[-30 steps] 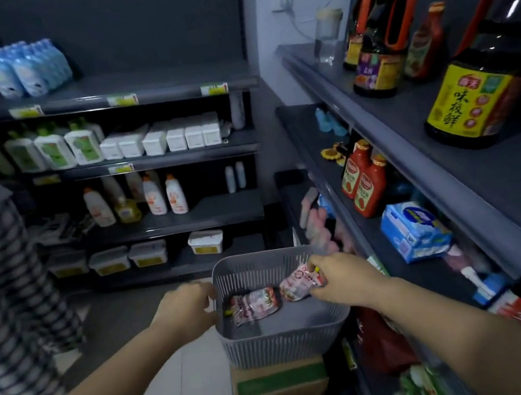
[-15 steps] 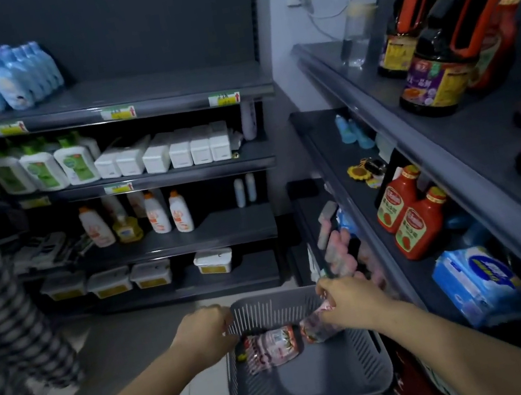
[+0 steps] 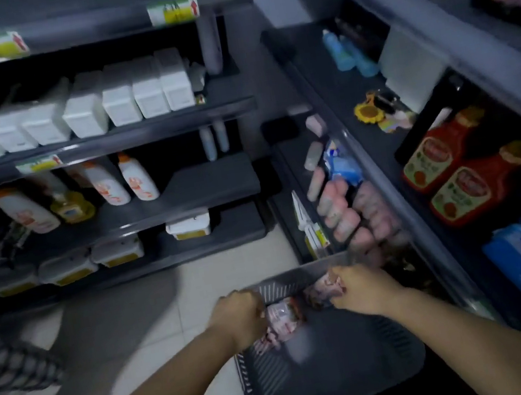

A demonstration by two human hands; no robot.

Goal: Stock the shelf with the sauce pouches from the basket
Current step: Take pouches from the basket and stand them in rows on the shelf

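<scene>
As it stands, step: pickup from basket [image 3: 336,361]
Right hand [image 3: 362,287]: pinching a sauce pouch [image 3: 320,289]
Left hand [image 3: 237,312]: curled at rim (grip unclear)
Next: lift it onto the shelf [image 3: 292,170]

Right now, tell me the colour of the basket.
Dark grey basket, shown best in the head view.

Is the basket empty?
No, a pouch lies in the basket beside the left hand, and the right hand grips a second pouch.
</scene>
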